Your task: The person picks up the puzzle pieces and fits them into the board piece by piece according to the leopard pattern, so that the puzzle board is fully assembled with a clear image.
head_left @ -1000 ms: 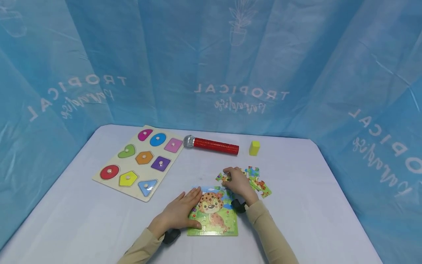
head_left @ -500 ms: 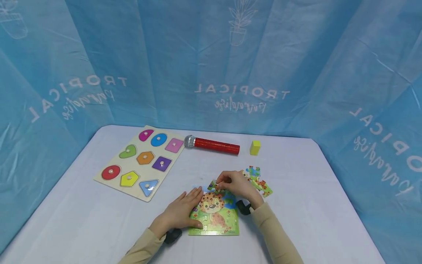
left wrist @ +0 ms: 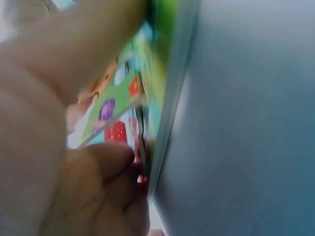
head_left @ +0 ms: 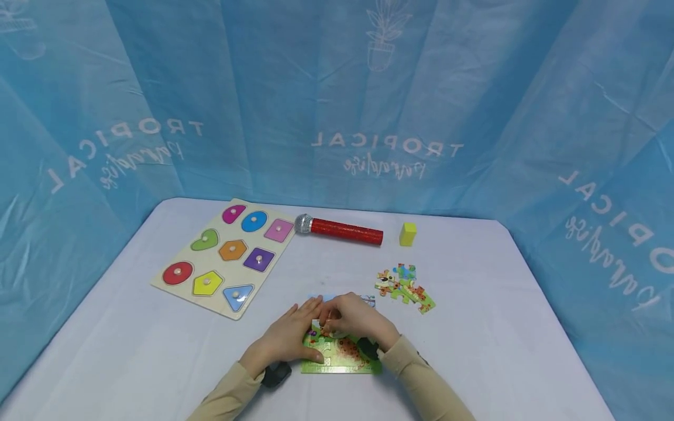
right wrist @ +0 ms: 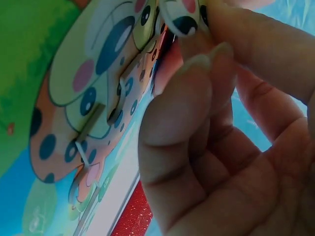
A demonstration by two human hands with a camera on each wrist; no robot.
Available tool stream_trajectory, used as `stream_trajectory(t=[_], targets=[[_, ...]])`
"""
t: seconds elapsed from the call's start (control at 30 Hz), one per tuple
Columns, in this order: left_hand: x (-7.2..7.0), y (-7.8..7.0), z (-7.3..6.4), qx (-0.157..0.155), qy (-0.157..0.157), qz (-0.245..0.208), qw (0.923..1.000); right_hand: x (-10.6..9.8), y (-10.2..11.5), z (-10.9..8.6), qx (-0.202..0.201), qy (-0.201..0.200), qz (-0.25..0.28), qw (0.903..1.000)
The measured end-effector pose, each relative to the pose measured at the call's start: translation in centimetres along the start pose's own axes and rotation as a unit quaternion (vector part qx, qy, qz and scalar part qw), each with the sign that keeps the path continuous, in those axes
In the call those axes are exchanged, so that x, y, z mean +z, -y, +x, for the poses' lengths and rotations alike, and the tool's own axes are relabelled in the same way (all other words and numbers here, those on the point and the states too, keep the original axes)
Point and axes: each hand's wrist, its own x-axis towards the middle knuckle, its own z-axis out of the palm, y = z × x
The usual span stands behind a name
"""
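A leopard picture jigsaw board (head_left: 342,369) lies flat near the front of the table. On its left side rests my left hand (head_left: 286,337), fingers extended toward the upper edge and thumb over the lower left part. My right hand (head_left: 358,318) is over the board's upper middle, pinching a jigsaw piece (head_left: 316,331) between thumb and fingers, close to the left fingertips. In the right wrist view the pinched piece (right wrist: 181,18) is held just off the leopard's face. The right hand hides much of the picture in the head view.
Several loose jigsaw pieces (head_left: 402,286) lie right of the board, some overlapping. Behind are a red toy microphone (head_left: 344,231) and a yellow block (head_left: 408,234). A shape peg board (head_left: 226,257) lies at left. Blue curtain (head_left: 337,105) surrounds the table.
My right hand has carried a piece from the loose pieces leftward over the board, down to near the left fingers. The left hand has stayed in place.
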Motion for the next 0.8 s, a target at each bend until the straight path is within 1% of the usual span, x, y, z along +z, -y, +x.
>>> stream_trajectory(t=[0.1, 0.2, 0.33, 0.4, 0.5, 0.63, 0.7, 0.8], targets=[[0.1, 0.3, 0.0, 0.001, -0.016, -0.006, 0.9999, 0.2, 0.0, 0.2, 0.001, -0.007, 0.008, 0.9999], [0.3, 0.4, 0.2, 0.000, -0.032, -0.003, 0.9995, 0.4, 0.1, 0.3, 0.007, -0.025, 0.004, 0.9996], [0.3, 0.3, 0.3, -0.003, -0.048, -0.005, 0.9988, 0.7, 0.1, 0.5, 0.041, -0.054, -0.021, 0.9975], [0.3, 0.2, 0.3, -0.004, -0.048, -0.006, 0.9988, 0.9, 0.2, 0.6, 0.064, -0.062, -0.034, 0.9954], [0.2, 0.1, 0.2, -0.006, -0.038, -0.003, 0.9992, 1.1, 0.3, 0.8, 0.089, -0.073, -0.059, 0.9916], [0.0, -0.1, 0.1, -0.001, -0.037, -0.003, 0.9993, 1.3, 0.2, 0.9, 0.099, -0.084, -0.072, 0.9889], [-0.1, -0.1, 0.1, 0.004, -0.033, -0.003, 0.9994, 1.2, -0.2, 0.8, 0.096, -0.078, -0.056, 0.9908], [0.0, -0.3, 0.1, 0.008, -0.019, -0.001, 0.9998, 0.5, -1.1, 0.4, 0.088, -0.061, -0.007, 0.9943]])
